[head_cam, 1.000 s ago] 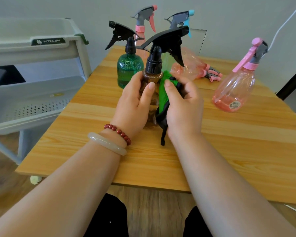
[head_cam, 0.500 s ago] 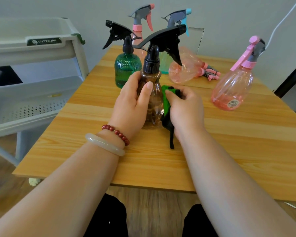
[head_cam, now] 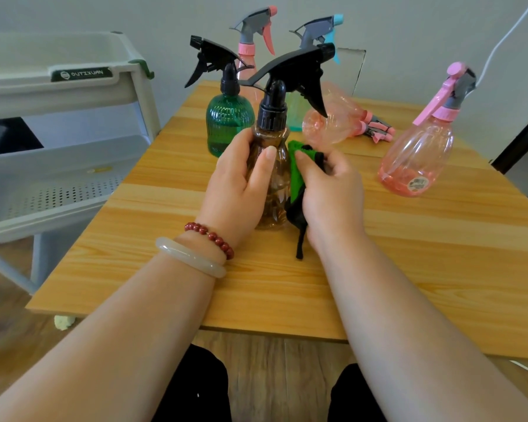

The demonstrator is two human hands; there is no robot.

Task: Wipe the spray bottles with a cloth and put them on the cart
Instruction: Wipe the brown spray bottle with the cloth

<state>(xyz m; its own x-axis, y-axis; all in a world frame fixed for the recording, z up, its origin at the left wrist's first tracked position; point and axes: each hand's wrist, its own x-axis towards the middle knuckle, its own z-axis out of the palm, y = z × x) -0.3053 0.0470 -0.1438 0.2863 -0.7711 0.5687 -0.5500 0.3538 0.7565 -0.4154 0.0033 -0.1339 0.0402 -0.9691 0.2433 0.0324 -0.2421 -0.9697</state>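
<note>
The left hand [head_cam: 241, 184] grips the ribbed amber bottle [head_cam: 272, 181] upright on the wood-grain desk [head_cam: 439, 254]; the right hand [head_cam: 329, 190] pinches a green cloth [head_cam: 296, 169] against it. Green bottle [head_cam: 229, 123] behind, cart [head_cam: 64, 141] left.

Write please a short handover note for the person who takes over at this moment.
Left grip holds the brown bottle upright on the table.
Right grip holds the green cloth against its side.
Done: wiping under way; no bottle seen on the cart.
Left: finish it, put it on the cart, then the green bottle, pink bottle and the rest.
</note>
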